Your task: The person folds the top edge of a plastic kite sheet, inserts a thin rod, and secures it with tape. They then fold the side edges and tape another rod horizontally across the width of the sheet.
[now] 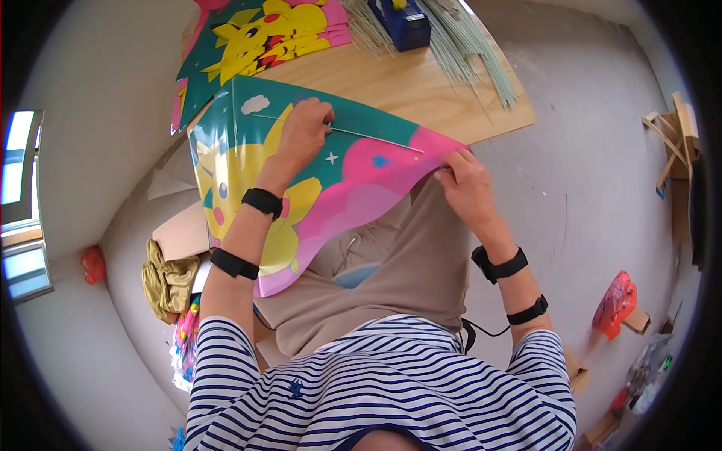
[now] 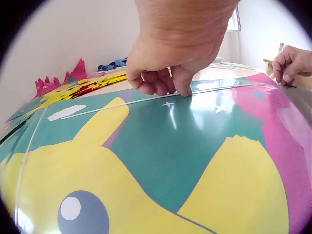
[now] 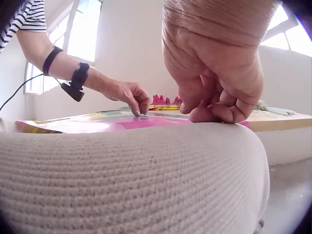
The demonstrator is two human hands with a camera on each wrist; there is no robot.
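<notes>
A printed sheet (image 1: 323, 214) with a yellow cartoon figure on green and pink lies partly on the table and partly over the person's lap. Across its green part runs a thin white rod (image 1: 380, 139), also in the left wrist view (image 2: 97, 110). The left hand (image 1: 302, 137) pinches this rod near its middle, fingertips down at the sheet (image 2: 146, 161). At the pink corner, the right hand (image 1: 468, 188) holds the sheet's edge between thumb and curled fingers; in the right wrist view this hand (image 3: 219, 68) is just above the trousered leg.
More printed sheets (image 1: 286, 37) are piled on the wooden table (image 1: 338, 75) at the back left. Bundles of thin pale rods (image 1: 459, 60) and a dark blue box (image 1: 410, 28) stand at its back right. Red bags (image 1: 617, 301) and cardboard lie on the floor.
</notes>
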